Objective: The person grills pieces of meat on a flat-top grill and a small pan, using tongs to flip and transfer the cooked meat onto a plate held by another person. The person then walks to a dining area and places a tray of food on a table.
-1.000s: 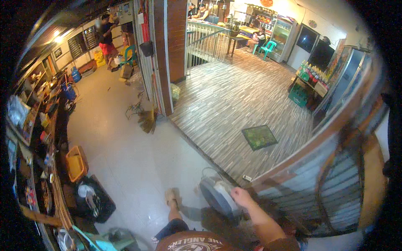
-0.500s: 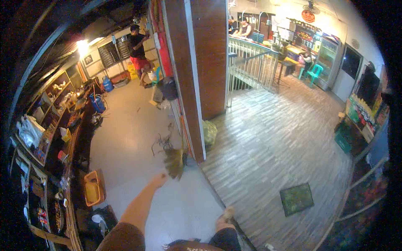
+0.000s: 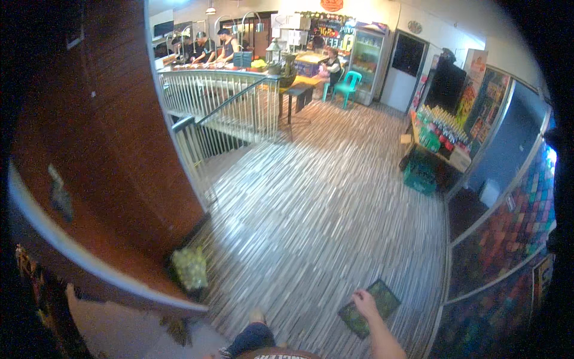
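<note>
My right hand (image 3: 362,301) swings out in front of me at the lower right, loosely curved, with nothing visible in it. Behind it, lower down on the floor, lies a dark green doormat (image 3: 382,299); the hand overlaps it in the picture but is apart from it. I cannot make out my left hand in this view. My foot (image 3: 257,317) and a dark trouser leg (image 3: 251,338) show at the bottom edge, on the striped wood-look floor (image 3: 299,239).
A brown panelled pillar (image 3: 113,137) stands close on the left, a sack of pale green produce (image 3: 189,268) at its base. Railings (image 3: 215,102) guard a stairwell beyond. On the right are a bottle-laden table (image 3: 442,131) and a green crate (image 3: 420,178). People work at a far counter.
My view has turned right, away from the room with shelves and the broom, toward the striped floor. My outstretched left arm has left the view; my right hand has come forward.
</note>
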